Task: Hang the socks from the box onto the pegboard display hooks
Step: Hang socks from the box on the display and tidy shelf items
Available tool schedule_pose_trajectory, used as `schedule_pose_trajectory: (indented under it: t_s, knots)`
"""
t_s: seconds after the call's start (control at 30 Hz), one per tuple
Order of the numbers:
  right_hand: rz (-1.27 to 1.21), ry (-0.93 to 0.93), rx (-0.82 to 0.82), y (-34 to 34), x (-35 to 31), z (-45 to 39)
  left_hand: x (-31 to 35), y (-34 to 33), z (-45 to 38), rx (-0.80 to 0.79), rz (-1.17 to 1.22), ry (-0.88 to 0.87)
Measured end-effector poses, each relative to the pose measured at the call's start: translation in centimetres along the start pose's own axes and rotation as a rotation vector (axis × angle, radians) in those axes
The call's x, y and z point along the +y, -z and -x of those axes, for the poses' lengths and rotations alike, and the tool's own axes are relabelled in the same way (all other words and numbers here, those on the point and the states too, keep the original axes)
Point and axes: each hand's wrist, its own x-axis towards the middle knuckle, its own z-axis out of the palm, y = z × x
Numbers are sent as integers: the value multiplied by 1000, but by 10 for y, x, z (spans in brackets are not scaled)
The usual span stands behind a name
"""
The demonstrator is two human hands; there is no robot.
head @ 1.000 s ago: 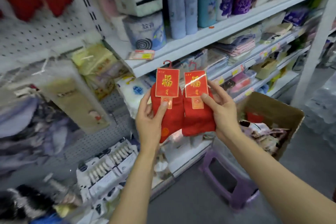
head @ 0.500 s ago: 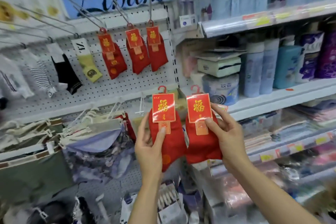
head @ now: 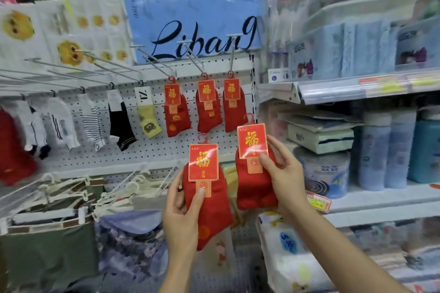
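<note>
Both packs had risen toward the pegboard [head: 147,150]; right hand [head: 284,173] gripped the higher red sock pack [head: 256,173], left hand [head: 183,211] the lower pack [head: 206,197]. Best to thread its hanger loop [head: 249,118] onto the hook [head: 231,54] at twelve o'clock.

A blue "Libang" sign [head: 192,16] tops the display; blue bottles [head: 388,150] stand on the right-hand shelf [head: 381,200].

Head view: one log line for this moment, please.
left hand: holds red sock pack | right hand: holds second pack | hooks: three red packs hung
</note>
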Motion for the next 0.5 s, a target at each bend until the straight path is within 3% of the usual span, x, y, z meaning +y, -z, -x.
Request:
schedule_pose_trajectory:
  t_s: [0.5]
  knots:
    - [-22, 118, 166, -79, 10, -189, -3, -16, -131, -159, 7, -71]
